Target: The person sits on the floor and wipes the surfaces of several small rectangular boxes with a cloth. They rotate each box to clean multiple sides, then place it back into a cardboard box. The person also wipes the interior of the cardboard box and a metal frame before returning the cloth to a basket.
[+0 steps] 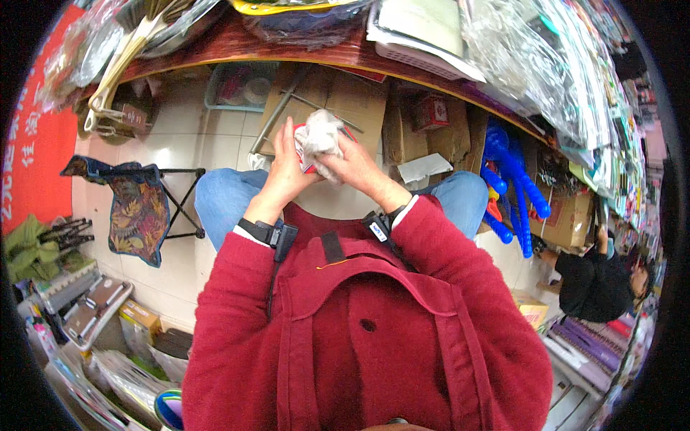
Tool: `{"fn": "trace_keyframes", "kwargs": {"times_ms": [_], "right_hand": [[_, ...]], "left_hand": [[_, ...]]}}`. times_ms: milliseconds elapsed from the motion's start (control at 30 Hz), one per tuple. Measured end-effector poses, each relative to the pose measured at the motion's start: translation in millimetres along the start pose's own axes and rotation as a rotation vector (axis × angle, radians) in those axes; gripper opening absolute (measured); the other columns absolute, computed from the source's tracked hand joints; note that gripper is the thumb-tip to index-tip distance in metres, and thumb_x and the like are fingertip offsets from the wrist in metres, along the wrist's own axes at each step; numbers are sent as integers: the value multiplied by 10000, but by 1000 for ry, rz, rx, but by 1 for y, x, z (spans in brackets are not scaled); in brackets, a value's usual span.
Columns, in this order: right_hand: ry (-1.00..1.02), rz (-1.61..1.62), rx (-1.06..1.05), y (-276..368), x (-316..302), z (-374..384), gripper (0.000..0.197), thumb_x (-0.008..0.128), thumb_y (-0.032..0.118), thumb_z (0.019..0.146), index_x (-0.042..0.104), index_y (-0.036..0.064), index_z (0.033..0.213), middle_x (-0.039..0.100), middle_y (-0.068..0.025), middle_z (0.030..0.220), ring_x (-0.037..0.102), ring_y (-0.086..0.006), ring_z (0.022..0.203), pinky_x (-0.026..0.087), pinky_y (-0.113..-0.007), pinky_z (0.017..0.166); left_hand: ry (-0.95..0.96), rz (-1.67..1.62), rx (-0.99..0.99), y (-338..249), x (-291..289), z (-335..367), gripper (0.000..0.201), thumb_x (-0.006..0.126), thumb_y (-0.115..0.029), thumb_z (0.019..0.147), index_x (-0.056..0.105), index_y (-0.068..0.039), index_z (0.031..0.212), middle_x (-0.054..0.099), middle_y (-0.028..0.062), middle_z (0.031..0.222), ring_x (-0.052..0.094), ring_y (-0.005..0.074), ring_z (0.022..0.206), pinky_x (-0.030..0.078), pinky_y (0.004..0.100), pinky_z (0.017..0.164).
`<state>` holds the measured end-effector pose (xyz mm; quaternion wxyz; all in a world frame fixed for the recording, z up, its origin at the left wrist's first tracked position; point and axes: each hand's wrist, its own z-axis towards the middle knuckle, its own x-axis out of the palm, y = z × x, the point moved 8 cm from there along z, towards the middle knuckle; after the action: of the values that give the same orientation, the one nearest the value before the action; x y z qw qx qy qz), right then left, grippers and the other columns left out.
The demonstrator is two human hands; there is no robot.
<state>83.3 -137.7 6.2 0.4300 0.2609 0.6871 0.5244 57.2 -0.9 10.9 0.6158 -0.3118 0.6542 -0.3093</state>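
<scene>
Between my knees, both hands are raised close together in front of me. My left hand point(285, 167) supports a small red-and-white object point(300, 136) from its left side, fingers pointing upward. Most of that object is covered, so its kind cannot be made out. A crumpled white cloth point(321, 133) is bunched in my right hand point(359, 167) and pressed against the object. The cloth's lower end hangs down between my palms.
A wooden shelf edge point(208, 59) runs across ahead, loaded with plastic-wrapped goods. Below it are cardboard boxes point(402, 129), a metal frame and a pale blue basket point(237, 108). A patterned folding stool point(136, 208) stands left, blue balloon-like tubes point(519, 183) right. Another person point(600, 284) is far right.
</scene>
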Motion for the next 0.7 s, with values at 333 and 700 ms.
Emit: {"fn": "trace_keyframes", "kwargs": {"times_ms": [333,700], "right_hand": [[-108,180,149,-84,-2,39,421,601,217,898,539,30,1271,637,-117,1175,595,-205,1076,459,-339,942],[-258,-338,425,-163,-73,17,491,653,333,787,621,23,1166,677,-210,1083,645,-361,1025,491,-408,903]], "left_hand": [[-6,-17,-89,28,1,8,1148,872,-148,544,181,-40,1454,352,246,1365,380,420,1283,366,452,1090],[-61,-23,-28,19,-8,10,1044,808,-119,591,209,-124,1446,362,268,1320,485,476,1179,472,480,987]]}}
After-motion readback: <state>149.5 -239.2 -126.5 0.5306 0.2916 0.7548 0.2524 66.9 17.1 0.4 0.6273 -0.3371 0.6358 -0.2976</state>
